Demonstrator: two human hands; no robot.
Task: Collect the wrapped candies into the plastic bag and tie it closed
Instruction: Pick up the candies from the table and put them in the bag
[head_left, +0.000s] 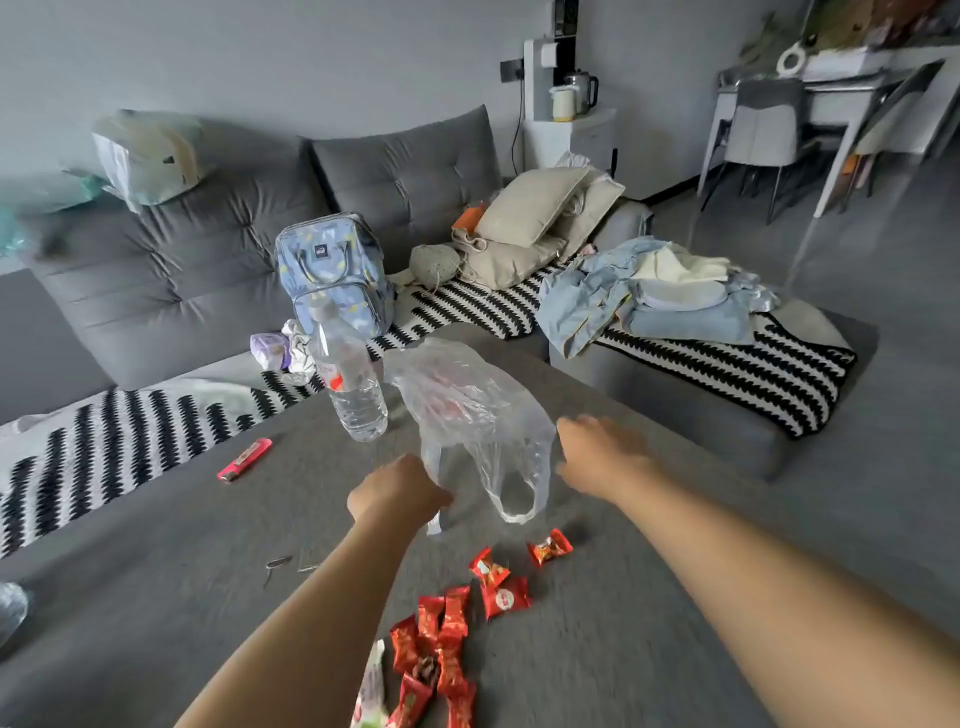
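A clear plastic bag (467, 410) hangs crumpled above the grey table (156, 571), its handles dangling. My left hand (397, 491) is closed around the bag's left handle. My right hand (597, 452) is blurred at the bag's right edge; whether it grips the plastic cannot be told. Several red wrapped candies (447, 639) lie scattered on the table in front of me, with one (549, 546) furthest right. Something reddish shows faintly through the bag.
A clear water bottle (349, 379) stands just left of the bag. A pink lighter (244, 460) lies at left. A white-green packet (371, 691) sits beside the candies. Behind is a grey sofa (208, 249) with a blue backpack (332, 273) and clothes.
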